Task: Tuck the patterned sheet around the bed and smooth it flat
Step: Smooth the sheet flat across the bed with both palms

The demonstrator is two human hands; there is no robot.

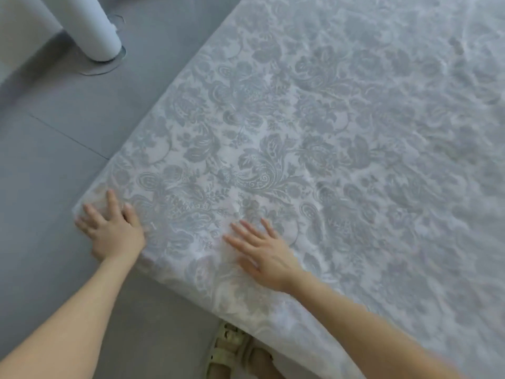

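A white sheet with a grey paisley and flower pattern [314,138] covers the bed, which fills the middle and right of the head view. The bed's near left corner [82,209] points toward the lower left. My left hand [112,231] lies flat on that corner, fingers spread, wrist over the edge. My right hand [262,253] rests palm down on the sheet near the front edge, fingers apart and pointing up-left. Neither hand grips the cloth. Small wrinkles show between the hands and further right. The sheet hangs down the near side [246,302].
Grey tiled floor [54,149] lies to the left and front of the bed. A white cylinder on a round base [101,36] stands on the floor at the top left. My foot in a pale green sandal [232,351] is by the bed's front edge.
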